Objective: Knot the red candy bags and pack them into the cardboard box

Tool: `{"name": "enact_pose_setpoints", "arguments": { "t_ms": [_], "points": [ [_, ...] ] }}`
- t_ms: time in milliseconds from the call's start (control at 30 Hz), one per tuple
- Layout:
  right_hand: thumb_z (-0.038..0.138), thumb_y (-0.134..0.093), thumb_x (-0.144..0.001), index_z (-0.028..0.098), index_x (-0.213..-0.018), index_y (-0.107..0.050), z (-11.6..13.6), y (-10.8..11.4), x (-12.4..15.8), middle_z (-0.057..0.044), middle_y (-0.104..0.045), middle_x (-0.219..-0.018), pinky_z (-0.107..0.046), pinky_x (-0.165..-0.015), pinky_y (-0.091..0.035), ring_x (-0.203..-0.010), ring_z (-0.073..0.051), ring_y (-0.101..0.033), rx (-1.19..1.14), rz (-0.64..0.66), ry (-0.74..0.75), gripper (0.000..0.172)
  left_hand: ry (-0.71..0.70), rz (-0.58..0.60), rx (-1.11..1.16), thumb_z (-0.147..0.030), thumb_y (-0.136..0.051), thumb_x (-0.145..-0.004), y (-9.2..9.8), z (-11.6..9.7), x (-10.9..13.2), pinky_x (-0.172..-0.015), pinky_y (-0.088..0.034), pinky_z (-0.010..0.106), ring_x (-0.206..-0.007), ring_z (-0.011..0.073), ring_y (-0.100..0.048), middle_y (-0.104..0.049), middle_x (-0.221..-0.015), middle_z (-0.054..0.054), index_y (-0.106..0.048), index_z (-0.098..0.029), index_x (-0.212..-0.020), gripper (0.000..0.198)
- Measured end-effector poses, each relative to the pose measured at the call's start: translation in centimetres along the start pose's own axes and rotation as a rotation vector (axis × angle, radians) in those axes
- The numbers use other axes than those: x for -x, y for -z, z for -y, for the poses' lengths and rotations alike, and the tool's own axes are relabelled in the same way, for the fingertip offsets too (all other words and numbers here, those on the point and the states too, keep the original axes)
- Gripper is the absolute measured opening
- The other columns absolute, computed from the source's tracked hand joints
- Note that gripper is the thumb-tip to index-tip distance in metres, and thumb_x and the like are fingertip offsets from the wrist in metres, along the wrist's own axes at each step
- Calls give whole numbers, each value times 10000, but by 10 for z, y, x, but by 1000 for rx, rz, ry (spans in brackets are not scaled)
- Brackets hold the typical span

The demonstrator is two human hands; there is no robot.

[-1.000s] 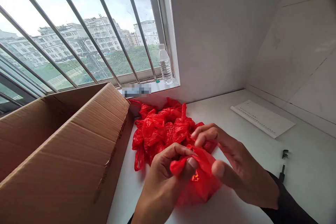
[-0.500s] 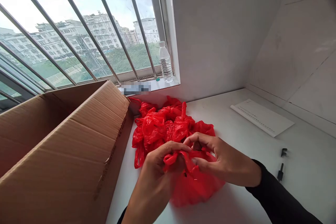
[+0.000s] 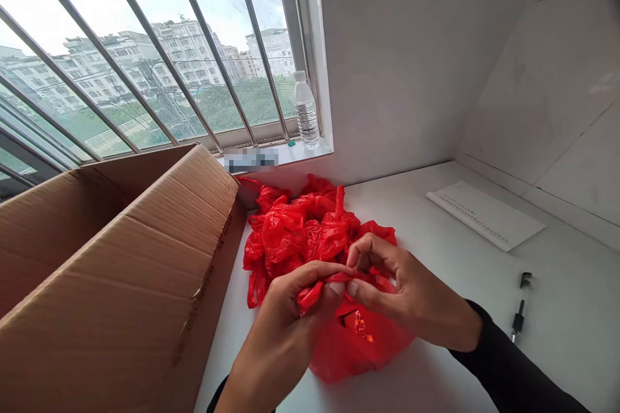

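A red plastic bag (image 3: 358, 345) lies on the white table (image 3: 445, 271) just in front of me. My left hand (image 3: 290, 316) pinches its gathered top between thumb and fingers. My right hand (image 3: 397, 293) meets it from the right, with fingers curled and pinched on the same red handles. Both hands are closed on the bag's top. Behind them sits a heap of crumpled red plastic bags (image 3: 300, 232).
A large open cardboard box (image 3: 126, 271) fills the left side. A water bottle (image 3: 306, 111) stands on the sill of the barred window. A flat white sheet (image 3: 484, 214) lies at the far right, a small black tool (image 3: 520, 310) nearer.
My right hand went from open fingers beside the bag to a pinch on its top, next to my left hand. The bag's handles have been drawn together.
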State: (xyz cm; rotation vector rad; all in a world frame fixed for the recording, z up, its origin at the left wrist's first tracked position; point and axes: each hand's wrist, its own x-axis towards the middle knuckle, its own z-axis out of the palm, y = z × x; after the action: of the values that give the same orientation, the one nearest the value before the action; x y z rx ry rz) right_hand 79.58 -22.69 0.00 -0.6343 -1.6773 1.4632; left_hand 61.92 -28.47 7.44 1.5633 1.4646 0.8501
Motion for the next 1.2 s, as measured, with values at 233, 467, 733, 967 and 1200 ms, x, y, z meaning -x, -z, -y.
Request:
{"name": "enact_pose_setpoints", "arguments": {
  "t_ms": [233,467,733,967,1200],
  "points": [
    [324,-736,-925,248,-1005,-592,-4,3,-1,31,-530,-906,-266,-788,-487,-841,-137,-518,12,-63,20,181,-74,8,-10,-357,-657,-984,2,2,-4,-767,-509,215,-814,145,-626,-725,-900,27,-835,-277,-1010,197],
    [383,-688,-961,248,-1191,-634,-7,10,-3,16,-536,-931,-295,-808,-508,-859,-148,-539,-164,141,-27,271,-161,-98,-158,-204,-684,-947,1,9,-1,-729,-551,201,-855,138,-685,-712,-957,5,-797,-298,-1072,193],
    [477,-532,-1042,207,-1069,-666,-19,9,-14,-7,-584,-890,-369,-948,-491,-934,-192,-569,-220,271,-21,302,-614,-242,-521,16,-593,-940,-9,25,-6,-892,-519,139,-988,82,-694,-725,-1104,-30,-649,-334,-1332,529],
    [490,-613,-1010,219,-974,-593,-12,9,-3,29,-508,-877,-265,-722,-398,-797,-129,-452,-172,94,-54,274,-654,-439,-654,-60,-735,-899,-7,30,-3,-808,-506,147,-841,80,-673,-702,-948,-26,-664,-211,-1067,237],
    [479,-548,-1041,254,-972,-594,-13,1,44,6,-600,-979,-312,-845,-430,-926,-175,-552,23,-14,-167,240,-599,-258,-812,-89,-659,-956,-5,64,49,-685,-452,281,-726,143,-580,-637,-807,-3,-578,-203,-847,178]
  ]
}}
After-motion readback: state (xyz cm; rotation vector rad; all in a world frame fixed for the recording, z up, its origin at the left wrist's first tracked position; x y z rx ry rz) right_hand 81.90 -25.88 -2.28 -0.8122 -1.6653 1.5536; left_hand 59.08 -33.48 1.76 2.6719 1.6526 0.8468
